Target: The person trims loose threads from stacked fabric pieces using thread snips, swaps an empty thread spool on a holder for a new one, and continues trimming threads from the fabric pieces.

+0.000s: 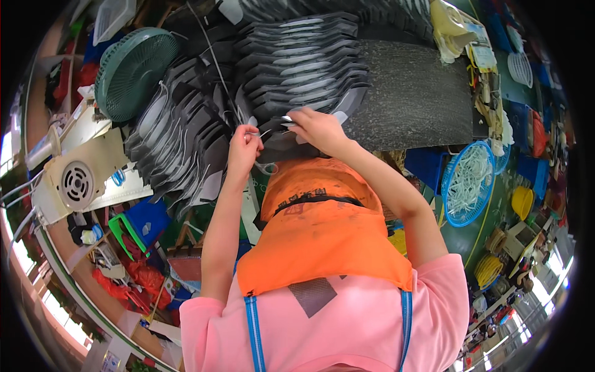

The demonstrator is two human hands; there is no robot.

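Dark speckled surface (412, 93), partly covered by stacked black pieces (304, 69); green fan (133, 74) placed left, blue basket (445, 193) right. Left hand (244, 150): pale strand (265, 132) apparently pinched. Right hand (319, 130): grip cannot be told.

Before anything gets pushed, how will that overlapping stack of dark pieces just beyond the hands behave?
The stack would likely shift or fan out, since its pieces overlap in a loose-looking row. Individual pieces are probably light for their size, as their edges look thin.
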